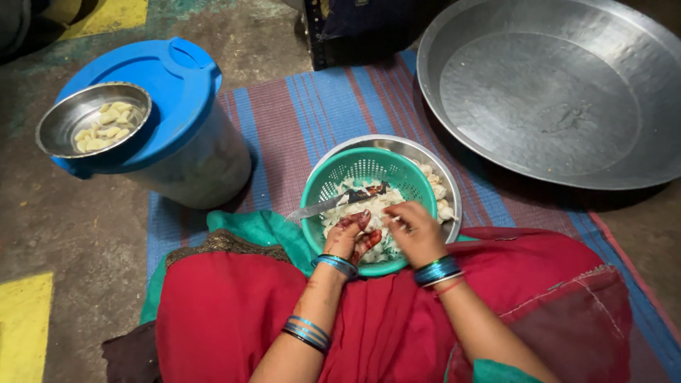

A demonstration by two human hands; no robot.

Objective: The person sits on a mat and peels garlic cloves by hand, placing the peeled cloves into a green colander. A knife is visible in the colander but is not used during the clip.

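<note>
While in colander (323, 188), garlic (369, 206) — under fingers (365, 221).

Pretty dim overall, corners go murky. Light seems to come from above: soft glare on the big round steel tray (560, 92) and the blue plastic bin lid (163, 92). The hands look a bit soft, and edges bend slightly from the wide lens.

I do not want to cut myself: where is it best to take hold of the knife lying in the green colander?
Grip the knife by its dark handle, which lies inside the green colander among the pale pieces. Come from above, on the right hand side. The bare blade points left, out over the rim, so avoid that end.
</note>
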